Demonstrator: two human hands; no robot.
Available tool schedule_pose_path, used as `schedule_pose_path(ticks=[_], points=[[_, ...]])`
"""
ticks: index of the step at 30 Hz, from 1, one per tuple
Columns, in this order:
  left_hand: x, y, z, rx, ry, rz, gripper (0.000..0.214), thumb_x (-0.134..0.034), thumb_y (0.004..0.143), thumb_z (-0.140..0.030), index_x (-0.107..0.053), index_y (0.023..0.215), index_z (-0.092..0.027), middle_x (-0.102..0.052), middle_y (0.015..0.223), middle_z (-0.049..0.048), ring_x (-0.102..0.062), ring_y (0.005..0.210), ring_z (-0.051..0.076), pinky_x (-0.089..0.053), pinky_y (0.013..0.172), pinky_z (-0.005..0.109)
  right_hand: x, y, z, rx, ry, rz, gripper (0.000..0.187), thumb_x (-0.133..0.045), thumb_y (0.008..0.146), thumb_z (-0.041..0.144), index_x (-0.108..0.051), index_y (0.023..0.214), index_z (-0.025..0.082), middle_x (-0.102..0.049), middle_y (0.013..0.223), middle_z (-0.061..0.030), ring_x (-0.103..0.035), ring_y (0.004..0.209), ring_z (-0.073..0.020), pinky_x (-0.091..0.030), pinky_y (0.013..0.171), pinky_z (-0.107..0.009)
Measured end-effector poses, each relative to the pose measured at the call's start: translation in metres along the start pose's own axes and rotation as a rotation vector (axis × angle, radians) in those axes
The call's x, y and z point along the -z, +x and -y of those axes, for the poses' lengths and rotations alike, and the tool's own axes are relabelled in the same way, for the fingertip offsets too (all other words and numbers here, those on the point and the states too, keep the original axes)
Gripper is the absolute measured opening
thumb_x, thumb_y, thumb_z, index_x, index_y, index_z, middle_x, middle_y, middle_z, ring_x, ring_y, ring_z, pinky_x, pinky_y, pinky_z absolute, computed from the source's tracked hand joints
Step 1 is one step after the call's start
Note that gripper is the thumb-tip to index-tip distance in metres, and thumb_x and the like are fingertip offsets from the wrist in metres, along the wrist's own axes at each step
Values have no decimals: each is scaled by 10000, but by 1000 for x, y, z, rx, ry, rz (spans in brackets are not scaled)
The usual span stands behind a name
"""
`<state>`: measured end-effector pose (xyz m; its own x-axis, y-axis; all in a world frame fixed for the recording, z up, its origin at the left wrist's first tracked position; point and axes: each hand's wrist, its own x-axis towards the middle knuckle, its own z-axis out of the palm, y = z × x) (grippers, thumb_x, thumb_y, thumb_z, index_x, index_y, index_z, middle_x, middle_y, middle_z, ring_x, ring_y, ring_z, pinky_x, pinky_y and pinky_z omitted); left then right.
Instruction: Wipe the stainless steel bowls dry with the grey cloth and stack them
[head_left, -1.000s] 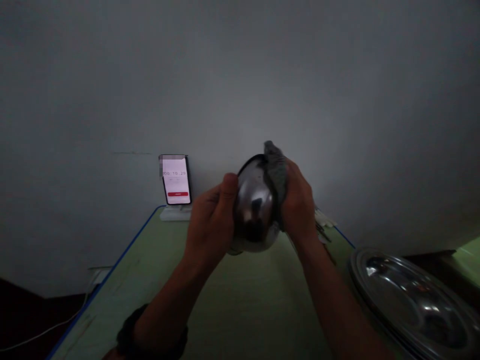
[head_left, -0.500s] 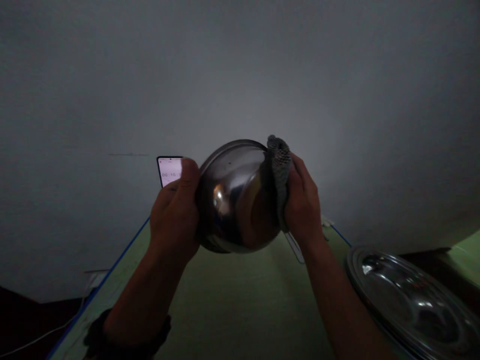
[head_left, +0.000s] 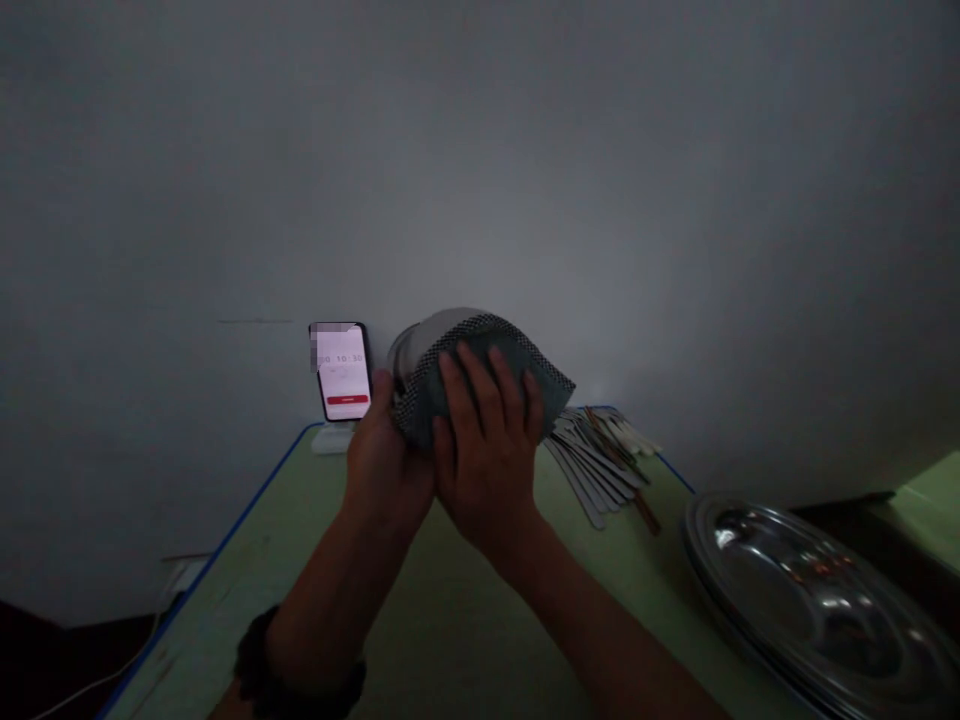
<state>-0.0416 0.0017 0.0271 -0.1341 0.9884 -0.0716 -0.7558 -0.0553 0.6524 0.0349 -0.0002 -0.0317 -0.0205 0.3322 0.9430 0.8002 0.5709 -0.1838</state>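
Note:
I hold a steel bowl [head_left: 407, 345] up over the green table [head_left: 465, 610], almost wholly covered by a grey checked cloth [head_left: 525, 375]. My left hand [head_left: 382, 455] grips the bowl from its left side, thumb up on the rim. My right hand [head_left: 484, 445] lies over the cloth with fingers spread flat, pressing it against the bowl's outside. Only a sliver of the bowl's rim shows at the upper left.
A phone [head_left: 341, 370] with a lit timer screen stands on a white stand at the table's far edge. Several pieces of cutlery [head_left: 600, 455] lie fanned out behind my hands. Stacked steel plates [head_left: 810, 600] sit at the right. A wall rises behind.
My right hand has moved with the cloth from the bowl's right edge across onto its outside, covering most of it. The bowl has tipped and the hands have drawn closer together.

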Motion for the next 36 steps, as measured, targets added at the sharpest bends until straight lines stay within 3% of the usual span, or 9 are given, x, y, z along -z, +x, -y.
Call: schedule_pose_path(ticks=[6, 12, 17, 19, 22, 25, 28, 31, 36], points=[[-2, -19, 20, -15, 99, 78, 247, -553, 931, -333, -727, 909, -160, -757, 950, 68, -679, 1029, 184, -553, 892, 272, 16, 16, -7, 34, 1, 35, 451, -383, 964, 297, -482, 1393, 198, -502, 1461, -75, -319, 1430, -272, -275, 1163, -494], [-6, -12, 5, -74, -32, 39, 388, -369, 1009, -313, -702, 1017, -114, -760, 972, 88, -651, 1111, 185, -509, 974, 288, 7, 9, -17, 87, -7, 41, 451, -389, 975, 288, -450, 1415, 214, -426, 1512, -79, -323, 1431, -236, -280, 1173, -441], [-1, 3, -6, -177, -127, -35, 458, -263, 1031, -307, -678, 1109, -130, -765, 980, 69, -620, 1169, 193, -499, 994, 322, -20, -9, -33, -83, 181, -68, 575, -287, 988, 273, -134, 1542, 268, -179, 1614, -80, -184, 1484, -256, -278, 1161, -538], [0, 5, -4, -187, -121, -57, 437, -278, 1027, -279, -675, 1107, -115, -764, 987, 79, -609, 1185, 192, -497, 993, 312, -25, -10, -45, -167, 274, -118, 570, -218, 995, 274, -78, 1547, 262, -177, 1612, -79, -172, 1489, -234, -278, 1167, -524], [0, 5, -1, -164, -74, -40, 399, -308, 1018, -247, -674, 1093, -107, -763, 955, 85, -635, 1134, 189, -522, 955, 313, -19, -1, -66, -355, 397, -127, 536, -167, 998, 319, -187, 1529, 246, -343, 1543, -92, -298, 1443, -214, -287, 1165, -495], [-1, 5, 0, -116, 5, -30, 374, -333, 1011, -240, -693, 983, -141, -757, 829, 46, -701, 905, 159, -571, 846, 298, 0, 14, -84, -486, 532, -89, 516, -235, 981, 390, -397, 1444, 231, -485, 1453, -88, -392, 1386, -229, -287, 1160, -485], [5, 10, -4, -62, 138, -16, 375, -376, 995, -243, -696, 816, -163, -725, 697, 25, -678, 654, 126, -581, 673, 243, 21, 26, -97, -525, 603, -7, 473, -325, 954, 420, -553, 1320, 224, -583, 1363, -70, -457, 1334, -233, -313, 1140, -446], [19, 16, -10, 6, 460, 87, 378, -502, 939, -327, -688, 654, -163, -674, 573, 28, -587, 468, 109, -496, 460, 195, 34, 30, -104, -551, 654, 108, 408, -415, 930, 452, -659, 1170, 230, -681, 1205, -44, -559, 1200, -230, -392, 1062, -402], [33, 13, -11, -48, 1088, 459, 388, -616, 811, -482, -713, 599, -172, -665, 546, 45, -546, 462, 120, -409, 414, 197, 44, 33, -92, -454, 750, 711, 347, -541, 891, 473, -718, 959, 182, -723, 879, -33, -634, 822, -178, -489, 761, -315]])
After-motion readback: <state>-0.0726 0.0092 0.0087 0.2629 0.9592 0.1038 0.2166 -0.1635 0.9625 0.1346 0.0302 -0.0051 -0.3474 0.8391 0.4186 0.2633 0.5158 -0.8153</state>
